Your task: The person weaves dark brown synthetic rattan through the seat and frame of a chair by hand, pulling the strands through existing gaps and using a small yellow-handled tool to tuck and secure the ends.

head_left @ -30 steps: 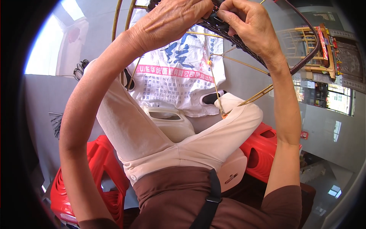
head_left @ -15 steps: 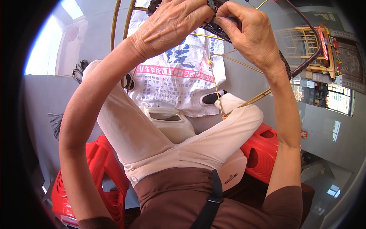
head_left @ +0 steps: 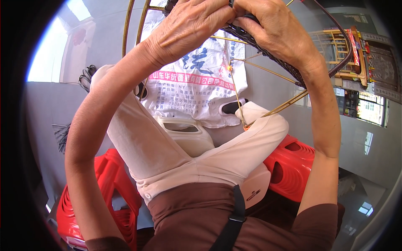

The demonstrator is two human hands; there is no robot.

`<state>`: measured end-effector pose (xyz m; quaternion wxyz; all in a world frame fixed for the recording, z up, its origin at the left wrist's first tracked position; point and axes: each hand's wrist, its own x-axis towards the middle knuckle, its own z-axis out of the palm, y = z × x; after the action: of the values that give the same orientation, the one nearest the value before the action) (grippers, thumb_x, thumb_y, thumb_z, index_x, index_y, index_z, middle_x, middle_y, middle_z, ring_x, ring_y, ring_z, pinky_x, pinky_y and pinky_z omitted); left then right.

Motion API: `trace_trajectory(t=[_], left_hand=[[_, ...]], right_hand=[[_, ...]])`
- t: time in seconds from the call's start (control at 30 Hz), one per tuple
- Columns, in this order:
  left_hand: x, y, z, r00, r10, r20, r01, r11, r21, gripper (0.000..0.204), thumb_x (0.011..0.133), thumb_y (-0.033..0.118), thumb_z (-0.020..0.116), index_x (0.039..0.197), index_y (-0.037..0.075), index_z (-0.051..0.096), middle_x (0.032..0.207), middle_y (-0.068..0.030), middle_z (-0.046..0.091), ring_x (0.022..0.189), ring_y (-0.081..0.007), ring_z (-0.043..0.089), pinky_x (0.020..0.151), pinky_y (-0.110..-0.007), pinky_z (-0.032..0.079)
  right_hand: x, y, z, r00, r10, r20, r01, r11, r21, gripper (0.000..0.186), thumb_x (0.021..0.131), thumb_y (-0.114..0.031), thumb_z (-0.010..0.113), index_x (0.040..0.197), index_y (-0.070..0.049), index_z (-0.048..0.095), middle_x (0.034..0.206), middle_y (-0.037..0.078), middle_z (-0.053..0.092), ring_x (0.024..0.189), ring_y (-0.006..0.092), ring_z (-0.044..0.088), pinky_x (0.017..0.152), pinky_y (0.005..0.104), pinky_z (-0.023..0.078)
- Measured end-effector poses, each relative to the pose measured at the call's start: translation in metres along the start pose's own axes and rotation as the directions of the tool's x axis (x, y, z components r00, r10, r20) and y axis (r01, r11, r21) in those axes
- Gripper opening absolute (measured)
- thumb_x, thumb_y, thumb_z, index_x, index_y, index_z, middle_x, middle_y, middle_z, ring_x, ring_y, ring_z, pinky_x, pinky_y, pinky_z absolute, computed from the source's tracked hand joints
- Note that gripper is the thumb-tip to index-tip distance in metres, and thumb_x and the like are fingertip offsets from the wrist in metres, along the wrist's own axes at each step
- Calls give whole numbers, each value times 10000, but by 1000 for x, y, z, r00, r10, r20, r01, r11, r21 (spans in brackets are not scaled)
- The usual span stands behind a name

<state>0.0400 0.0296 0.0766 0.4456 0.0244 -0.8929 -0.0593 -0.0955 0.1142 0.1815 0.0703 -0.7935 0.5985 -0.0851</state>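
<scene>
At the top edge, both hands are closed on a dark woven wicker band (head_left: 274, 60) on a brass-coloured metal rod frame (head_left: 268, 72). My left hand (head_left: 190, 27) has bent fingers pressed on the band, and its fingertips are partly hidden. Close against it, my right hand (head_left: 280, 33) grips the same band between thumb and fingers. Whether a loose strand lies in the pinch cannot be made out. A dark braided loop (head_left: 349, 46) curves out to the right of my right hand.
A white printed sack (head_left: 192, 96) lies on the floor under the frame. Between my legs stands a cream plastic stool (head_left: 186, 136). Red plastic stools (head_left: 293, 161) flank me. Grey strands (head_left: 62, 136) lie at left; wooden racks (head_left: 335, 50) stand at far right.
My right hand and forearm have shifted slightly right and rolled over the band, covering more of it. The band's right part sits a little lower. My left hand has barely moved.
</scene>
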Motion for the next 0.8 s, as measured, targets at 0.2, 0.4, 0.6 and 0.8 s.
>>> trace_trajectory(t=[0.2, 0.4, 0.6, 0.8], left_hand=[[0, 4, -5, 999, -7, 37, 4, 997, 80, 140, 752, 133, 547, 872, 61, 555, 835, -58, 453, 809, -210, 463, 758, -347, 360], [0, 5, -7, 999, 39, 33, -44, 987, 158, 156, 737, 138, 544, 874, 63, 554, 828, -55, 443, 803, -207, 458, 732, -347, 361], [-7, -5, 9, 991, 103, -88, -90, 986, 140, 134, 737, 132, 542, 854, 67, 548, 803, -52, 438, 767, -197, 451, 706, -344, 352], [-1, 3, -6, 995, 86, 48, -94, 978, 186, 128, 750, 129, 537, 860, 65, 552, 792, -44, 439, 762, -196, 456, 707, -348, 352]], right_hand=[[-4, 3, 2, 999, -41, 26, 43, 998, -41, 123, 815, -76, 521, 805, 39, 479, 735, 222, 536, 742, 388, 551, 651, 423, 430], [-3, -9, -4, 995, -75, -59, 69, 993, -94, 91, 780, -54, 558, 767, 34, 537, 737, 177, 509, 733, 336, 532, 668, 387, 430], [-3, -6, -4, 989, 60, -135, -44, 991, 124, 76, 709, -28, 626, 760, 27, 623, 682, 152, 581, 649, 247, 582, 603, 317, 455], [4, -4, -3, 971, 230, -66, -214, 959, 186, 92, 713, -16, 616, 777, 50, 608, 686, 162, 610, 625, 218, 615, 568, 296, 463]])
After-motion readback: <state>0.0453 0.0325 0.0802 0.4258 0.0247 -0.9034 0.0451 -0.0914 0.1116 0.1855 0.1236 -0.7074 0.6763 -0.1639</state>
